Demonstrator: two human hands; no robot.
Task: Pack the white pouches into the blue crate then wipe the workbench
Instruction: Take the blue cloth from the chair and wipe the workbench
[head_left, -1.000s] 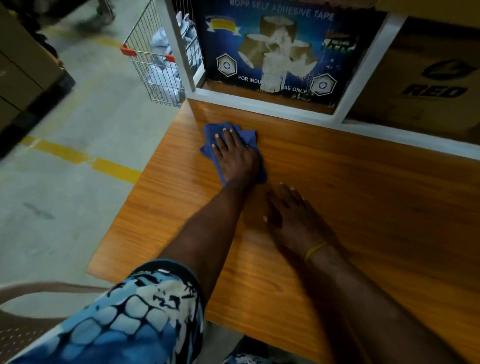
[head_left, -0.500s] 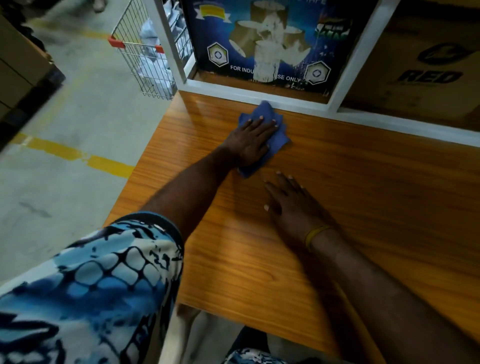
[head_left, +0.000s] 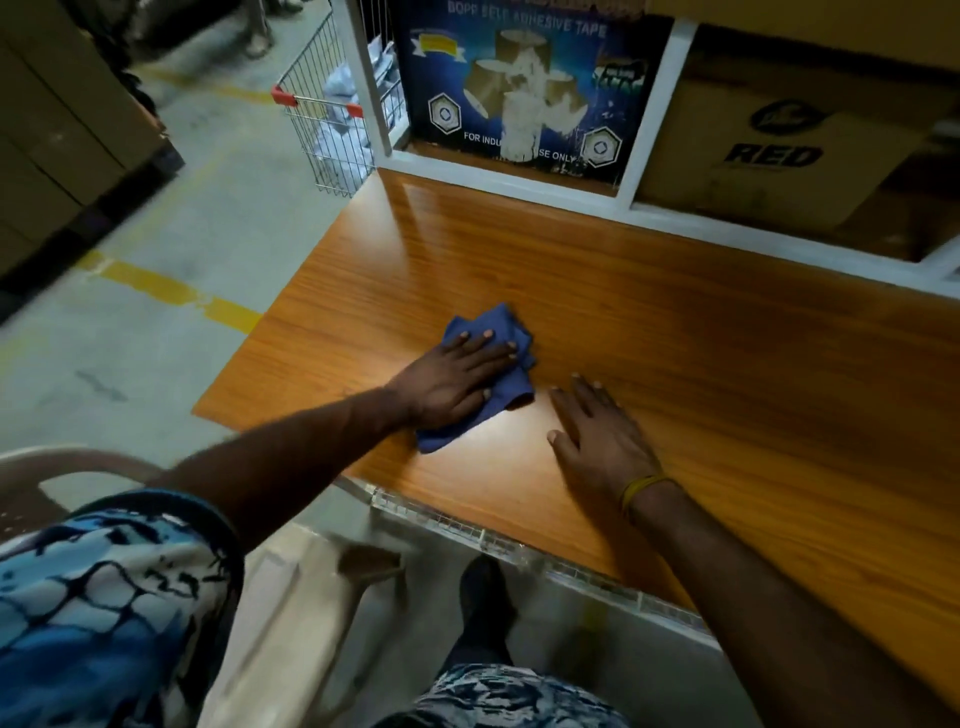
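A crumpled blue cloth (head_left: 496, 332) lies on the wooden workbench (head_left: 675, 322), near its front left part. My left hand (head_left: 452, 379) presses flat on the cloth, fingers spread over it. My right hand (head_left: 602, 441) rests palm-down on the bare wood just right of the cloth, fingers apart, with a yellow band at the wrist. No white pouches lie on the bench, and no blue crate is in view.
A white shelf frame (head_left: 649, 119) stands at the back with a blue tape box (head_left: 524, 88) and a brown "RED" carton (head_left: 779, 150). A wire basket (head_left: 332, 130) holding white bags stands past the bench's far left corner. A plastic chair (head_left: 291, 613) sits below.
My left hand has dragged the cloth from the back edge by the shelf toward the front of the bench. My right hand stays flat on the wood.
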